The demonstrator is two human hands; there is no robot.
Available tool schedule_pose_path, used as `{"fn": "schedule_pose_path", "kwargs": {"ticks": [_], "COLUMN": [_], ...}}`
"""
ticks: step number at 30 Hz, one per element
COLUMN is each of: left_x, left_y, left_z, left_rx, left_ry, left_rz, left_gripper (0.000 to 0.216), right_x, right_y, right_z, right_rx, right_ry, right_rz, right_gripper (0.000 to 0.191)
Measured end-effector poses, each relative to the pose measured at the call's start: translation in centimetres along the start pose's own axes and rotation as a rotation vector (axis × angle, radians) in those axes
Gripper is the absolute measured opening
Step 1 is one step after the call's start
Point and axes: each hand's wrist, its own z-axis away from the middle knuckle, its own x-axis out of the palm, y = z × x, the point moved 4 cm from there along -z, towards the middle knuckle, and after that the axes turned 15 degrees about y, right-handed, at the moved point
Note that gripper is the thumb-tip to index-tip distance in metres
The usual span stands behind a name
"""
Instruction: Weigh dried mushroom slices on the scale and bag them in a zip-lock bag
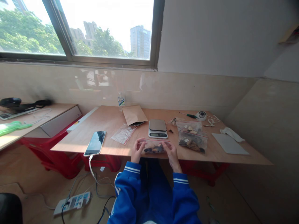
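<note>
Between my two hands is a clear zip bag (154, 147) with dark and brownish pieces inside, at the front edge of the table. My left hand (137, 150) pinches its left upper corner, and my right hand (171, 153) grips the right upper side. Just behind the bag stands a small kitchen scale (158, 128) with a bare grey plate. To the right lie a filled zip bag (192, 142) of brown pieces and, behind it, another bag (189, 126) with paler contents. A small dark piece (171, 131) rests beside the scale.
An empty-looking plastic bag (123, 133), a brown paper envelope (135, 114) and a bottle (121, 101) are left of the scale. A plugged-in phone (95, 143) lies near the front edge. Rightward are a screwdriver (192, 116), a white round device (201, 115) and a white sheet (230, 144).
</note>
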Motion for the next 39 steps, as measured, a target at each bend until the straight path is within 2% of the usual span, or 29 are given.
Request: {"fn": "schedule_pose_path", "kwargs": {"ticks": [2,4,7,12,19,25,32,35,39], "left_x": [0.1,0.2,0.1,-0.2,-0.1,0.1,0.0,-0.2,-0.1], "left_y": [0.0,-0.2,-1.0,-1.8,-0.3,-0.3,-1.0,-1.0,-0.7], "left_z": [0.1,0.0,-0.1,-0.4,-0.2,-0.3,-0.3,-0.3,0.0], "left_rx": [-0.018,-0.015,-0.021,-0.030,0.033,-0.023,-0.087,-0.090,-0.104], "left_ry": [0.006,0.023,0.041,0.060,0.089,0.090,-0.008,-0.022,-0.073], "left_rz": [0.019,0.005,-0.008,-0.016,-0.036,-0.021,-0.004,-0.002,-0.044], "left_gripper": [0.048,0.044,0.035,0.032,0.032,0.034,0.034,0.036,0.038], "right_x": [0.3,0.5,0.6,0.6,0.4,0.4,0.6,0.8,1.0], "right_y": [0.2,0.5,0.7,0.9,0.7,0.6,0.2,-0.4,-0.6], "right_z": [0.2,0.4,0.4,0.3,0.1,0.0,0.7,1.0,1.2], "right_rx": [0.042,0.078,0.109,0.101,0.038,0.028,0.155,0.160,0.143], "right_ry": [-0.035,-0.043,-0.039,-0.034,0.042,0.035,-0.155,-0.220,-0.256], "right_rz": [-0.020,-0.015,0.020,0.054,0.096,0.074,-0.038,-0.028,0.029], "right_gripper": [0.036,0.041,0.036,0.034,0.033,0.032,0.034,0.036,0.030]}}
